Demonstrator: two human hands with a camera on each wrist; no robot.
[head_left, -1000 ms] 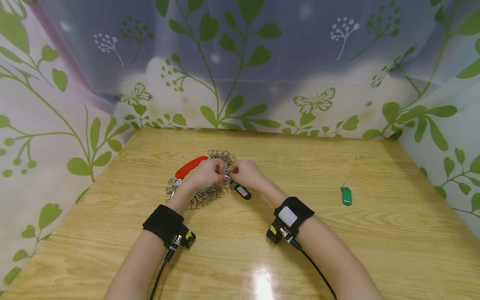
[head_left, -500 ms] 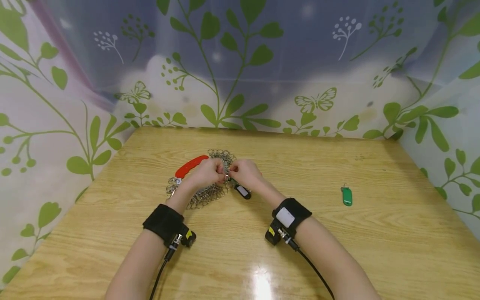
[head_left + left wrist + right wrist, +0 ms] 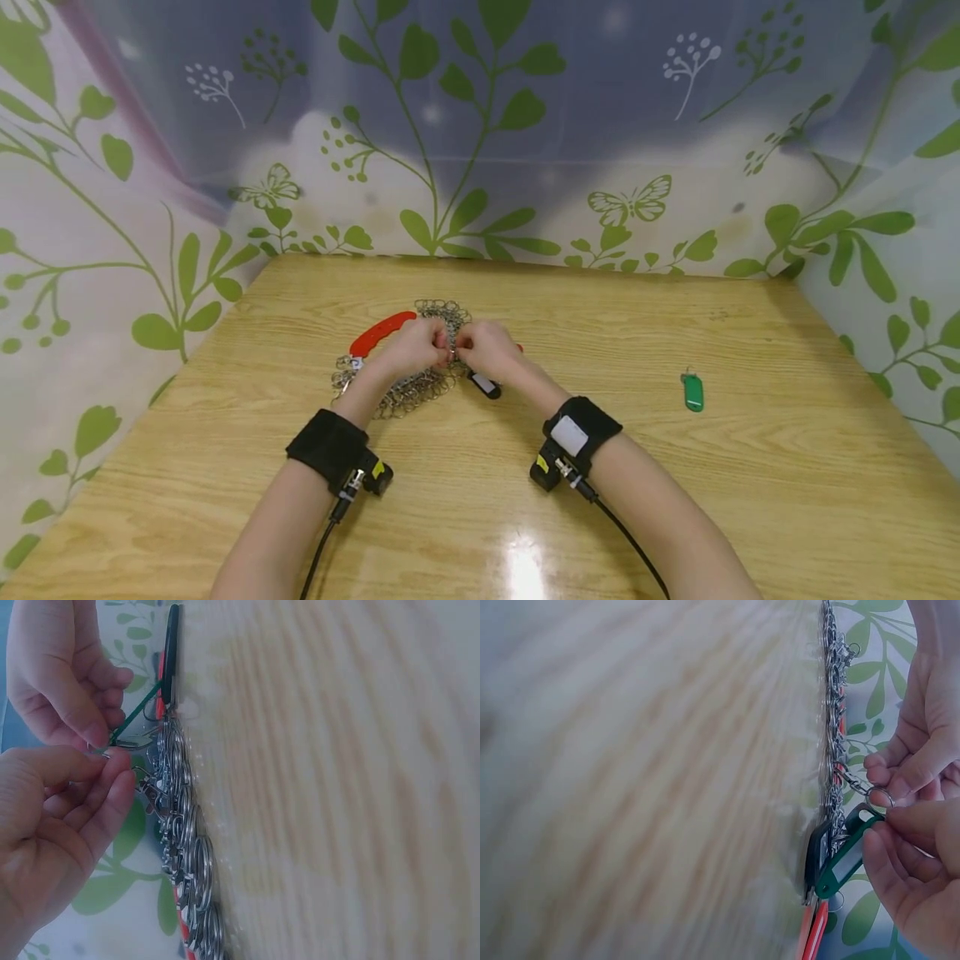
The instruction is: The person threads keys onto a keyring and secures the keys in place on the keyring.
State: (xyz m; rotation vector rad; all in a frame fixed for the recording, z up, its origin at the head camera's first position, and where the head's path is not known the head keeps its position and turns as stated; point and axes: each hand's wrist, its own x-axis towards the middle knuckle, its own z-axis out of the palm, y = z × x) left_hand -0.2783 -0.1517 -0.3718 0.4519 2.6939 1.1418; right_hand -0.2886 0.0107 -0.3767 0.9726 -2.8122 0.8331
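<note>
My left hand (image 3: 418, 343) pinches a small metal split ring (image 3: 880, 798) between thumb and fingertips, with a metal clasp (image 3: 853, 781) linked to it. Fingertip to fingertip with it, my right hand (image 3: 491, 350) pinches the ring end of a green key tag (image 3: 847, 859), which hangs tilted in the right wrist view; the head view hides this tag behind the hand. Beneath the hands lies a curved pile of metal key rings (image 3: 405, 396). A black key tag (image 3: 485, 384) with a white label lies just below the right hand.
A red toothed handle-shaped strip (image 3: 382, 333) curves along the inside of the ring pile. Past the right hand a small red tip (image 3: 519, 347) shows. Another green key tag (image 3: 693, 392) lies alone on the wooden table (image 3: 615, 500). A patterned curtain (image 3: 525, 200) borders the back.
My right hand has shifted slightly left, closer to the left hand. The green piece beside its fingers is now hidden in the head view, and a red tip shows behind it.
</note>
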